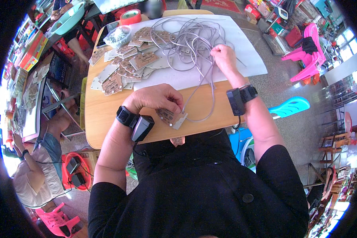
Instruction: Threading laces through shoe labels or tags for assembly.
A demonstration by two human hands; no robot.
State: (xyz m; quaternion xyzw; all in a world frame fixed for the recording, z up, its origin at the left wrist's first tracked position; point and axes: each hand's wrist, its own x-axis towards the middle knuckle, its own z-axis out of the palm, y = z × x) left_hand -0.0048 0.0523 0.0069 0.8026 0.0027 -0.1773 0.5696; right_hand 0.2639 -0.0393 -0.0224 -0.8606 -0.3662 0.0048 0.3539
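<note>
My left hand (156,97) is closed at the front of the wooden table, pinching a small brown-and-white printed card (166,116). A thin grey cord runs from beside that card in a loop toward the back. Farther right, my right hand (225,59) has its fingers closed on the tangled grey cord (190,39), just above a white sheet (246,59). Its fingertips partly hide the strand they grip. To the left of the tangle lies a loose pile of similar cards (125,67), some showing brown faces and others plain pale ones.
Behind the cards stand a clear tub of small silvery pieces (118,36) and a red tape roll (131,17). A blue chair (291,107) is close by my right arm. On the left, another person (35,174) sits at a second table. A pink chair (311,51) stands far right.
</note>
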